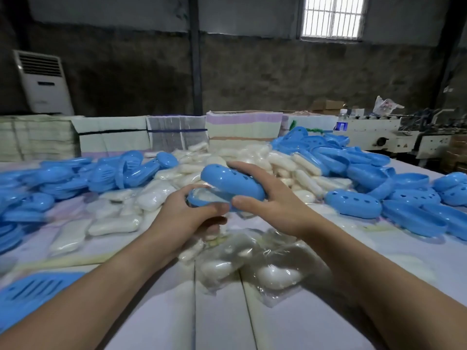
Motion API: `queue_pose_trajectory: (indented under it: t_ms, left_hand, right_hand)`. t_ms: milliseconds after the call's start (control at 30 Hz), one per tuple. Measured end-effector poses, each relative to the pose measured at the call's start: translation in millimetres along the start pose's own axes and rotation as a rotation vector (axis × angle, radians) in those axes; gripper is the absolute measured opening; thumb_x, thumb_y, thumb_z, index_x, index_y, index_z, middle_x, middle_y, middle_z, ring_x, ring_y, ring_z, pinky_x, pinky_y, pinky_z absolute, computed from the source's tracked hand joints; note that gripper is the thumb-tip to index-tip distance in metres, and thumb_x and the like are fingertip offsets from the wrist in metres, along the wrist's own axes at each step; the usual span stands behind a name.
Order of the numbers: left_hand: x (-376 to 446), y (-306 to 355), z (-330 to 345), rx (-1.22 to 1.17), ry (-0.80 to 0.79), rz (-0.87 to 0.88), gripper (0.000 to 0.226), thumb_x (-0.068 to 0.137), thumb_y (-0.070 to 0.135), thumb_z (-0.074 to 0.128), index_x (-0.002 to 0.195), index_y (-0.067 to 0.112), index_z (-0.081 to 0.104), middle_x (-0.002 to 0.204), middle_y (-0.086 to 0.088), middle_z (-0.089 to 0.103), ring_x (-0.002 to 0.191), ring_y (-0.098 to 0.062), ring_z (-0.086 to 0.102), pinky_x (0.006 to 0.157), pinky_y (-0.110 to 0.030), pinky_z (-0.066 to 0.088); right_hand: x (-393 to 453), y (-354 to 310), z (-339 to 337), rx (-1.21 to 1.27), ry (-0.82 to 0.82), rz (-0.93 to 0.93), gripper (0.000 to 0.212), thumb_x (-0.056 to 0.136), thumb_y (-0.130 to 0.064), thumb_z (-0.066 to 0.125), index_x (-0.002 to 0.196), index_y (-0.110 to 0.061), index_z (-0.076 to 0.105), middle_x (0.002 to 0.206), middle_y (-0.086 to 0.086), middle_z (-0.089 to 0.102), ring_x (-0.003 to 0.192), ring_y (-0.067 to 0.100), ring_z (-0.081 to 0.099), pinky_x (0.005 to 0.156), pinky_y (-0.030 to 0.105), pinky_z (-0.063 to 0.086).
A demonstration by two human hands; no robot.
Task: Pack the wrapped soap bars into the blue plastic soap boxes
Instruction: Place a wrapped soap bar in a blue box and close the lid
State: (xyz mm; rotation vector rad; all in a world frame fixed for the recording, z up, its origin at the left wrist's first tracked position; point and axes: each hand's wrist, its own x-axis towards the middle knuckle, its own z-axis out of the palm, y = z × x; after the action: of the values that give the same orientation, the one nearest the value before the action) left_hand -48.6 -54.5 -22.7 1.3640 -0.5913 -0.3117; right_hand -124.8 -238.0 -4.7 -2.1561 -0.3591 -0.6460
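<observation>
Soap box of blue plastic, oval and in two halves, sits at the middle of the view, held above the pale desk [227, 324] between both hands. Its lower tray half [202, 199] lies in the left hand [182, 215], whose grip is clenched around it, thumb along the near rim and fingers curled under. A white soap bar in clear wrap [211, 193] shows inside that tray. The perforated blue lid half [231, 183] is tilted over the tray, open toward the left and meeting it at the right end. The right hand [267, 198] grasps this lid, fingers laid over its far side and thumb pressed on its near edge.

Just below the held box, on the desk, lie a few wrapped white soap bars in crinkled clear film [252, 263]. Beyond the box, a large heap of wrapped white soap bars [252, 160] spreads across the desk. Left of the box is a pile of blue plastic box halves [88, 173]; right of it is another pile of blue perforated lids and trays [366, 173]. A slotted blue tray [30, 291] lies far to the lower left of the box. Behind the heap stand bundled stacks of flat printed paper [177, 132], and a clear water bottle [341, 121] stands behind the right pile.
</observation>
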Motion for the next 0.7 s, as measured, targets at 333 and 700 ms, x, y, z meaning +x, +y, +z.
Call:
queue_pose_trajectory:
  t_ms: [333, 700]
  left_hand:
    - [-4.9, 1.0, -0.3, 0.036, -0.056, 0.045, 0.048, 0.067, 0.018, 0.083, 0.112, 0.014, 0.068, 0.098, -0.017, 0.076, 0.076, -0.025, 0.075, 0.069, -0.03, 0.062]
    - [-4.9, -0.4, 0.3, 0.031, -0.07, 0.088, 0.044, 0.062, 0.046, 0.082, 0.094, 0.017, 0.074, 0.083, -0.009, 0.074, 0.065, -0.022, 0.071, 0.058, -0.026, 0.058]
  right_hand:
    - [-5.9, -3.8, 1.4, 0.079, 0.015, 0.084, 0.047, 0.083, -0.047, 0.064, 0.128, -0.055, 0.052, 0.124, -0.016, 0.055, 0.101, 0.003, 0.061, 0.078, 0.021, 0.055]
    - [-9.4, -4.9, 14.1, 0.159, -0.071, 0.128, 0.047, 0.088, -0.048, 0.057, 0.134, -0.047, 0.051, 0.134, -0.014, 0.054, 0.118, 0.0, 0.054, 0.1, 0.024, 0.042]
